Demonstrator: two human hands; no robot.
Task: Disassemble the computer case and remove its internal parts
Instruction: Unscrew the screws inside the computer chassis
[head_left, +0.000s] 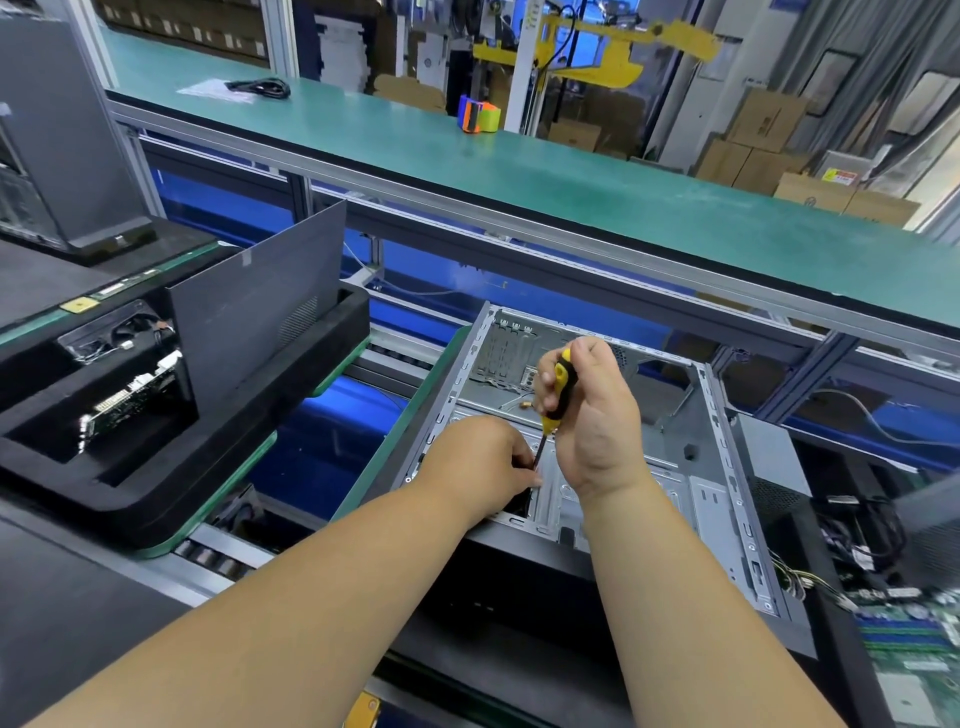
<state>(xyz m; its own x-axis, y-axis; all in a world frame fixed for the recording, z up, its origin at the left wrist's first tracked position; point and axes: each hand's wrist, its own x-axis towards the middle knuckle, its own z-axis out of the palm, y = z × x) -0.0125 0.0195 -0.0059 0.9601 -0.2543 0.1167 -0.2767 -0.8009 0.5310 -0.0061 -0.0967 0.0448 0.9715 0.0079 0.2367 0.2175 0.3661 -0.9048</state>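
An open grey metal computer case (722, 483) lies on its side in front of me, its inside mostly bare sheet metal. My right hand (597, 415) grips the yellow-and-black handle of a screwdriver (558, 389), held upright with the shaft pointing down into the case. My left hand (483, 467) reaches into the case at the shaft's lower end, fingers curled around the tip area. What the fingers pinch is hidden.
A black foam tray (156, 488) with a grey side panel (254, 306) and removed boards sits at left. A green motherboard (914, 644) and cables lie at right. A green shelf (519, 171) runs across behind, carrying a tape roll (478, 117) and a black cable (262, 87).
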